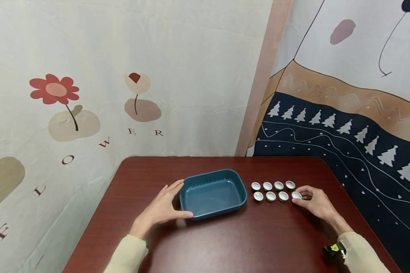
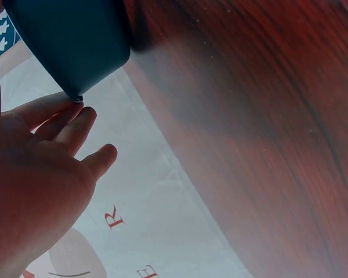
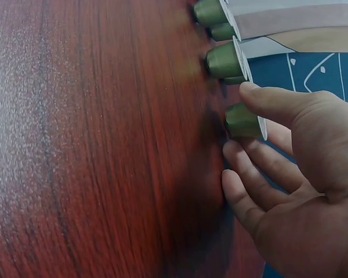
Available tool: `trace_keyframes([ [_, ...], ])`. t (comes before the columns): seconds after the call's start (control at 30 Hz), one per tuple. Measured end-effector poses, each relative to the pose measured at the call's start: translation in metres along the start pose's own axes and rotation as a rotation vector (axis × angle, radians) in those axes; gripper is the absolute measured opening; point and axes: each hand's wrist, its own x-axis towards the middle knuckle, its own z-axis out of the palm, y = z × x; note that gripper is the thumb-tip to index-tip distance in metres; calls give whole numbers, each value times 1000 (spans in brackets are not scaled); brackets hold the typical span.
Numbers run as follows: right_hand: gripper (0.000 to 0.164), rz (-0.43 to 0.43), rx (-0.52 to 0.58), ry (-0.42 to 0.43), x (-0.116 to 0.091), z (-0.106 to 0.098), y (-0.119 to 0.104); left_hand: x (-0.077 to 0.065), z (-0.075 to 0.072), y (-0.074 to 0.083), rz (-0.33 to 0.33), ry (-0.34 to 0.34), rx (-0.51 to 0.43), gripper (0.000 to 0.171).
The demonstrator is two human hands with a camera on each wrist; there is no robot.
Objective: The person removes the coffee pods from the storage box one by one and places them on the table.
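Observation:
A teal rectangular baking dish (image 1: pixel 212 197) lies on the table. My left hand (image 1: pixel 162 204) spans its left end, thumb at the near corner and fingertips at the far one. The left wrist view shows those fingers (image 2: pixel 75 130) nearly straight, against the dish's rim. To the right of the dish, several green coffee capsules (image 3: pixel 223 62) with pale lids stand lid up in two rows. My right hand (image 1: pixel 316 203) pinches the rightmost coffee capsule (image 3: pixel 243 121) of the near row between thumb and fingers. That capsule is in line with its row.
The dark red wooden table (image 1: pixel 225 242) has rounded far corners. Behind it hangs a pale flower-print cloth (image 1: pixel 198 76), and on the right a navy cloth (image 1: pixel 328 144) with white trees. A black device (image 1: pixel 335 250) is strapped to the right wrist.

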Motion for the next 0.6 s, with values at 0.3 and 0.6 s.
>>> trace_keyframes([
  [0.3, 40, 14, -31, -3, 1, 2, 0, 0, -1, 2, -25, -17, 0, 130],
  [0.6, 40, 6, -39, 13, 1, 5, 0, 1, -2, 3, -46, -41, 26, 129],
])
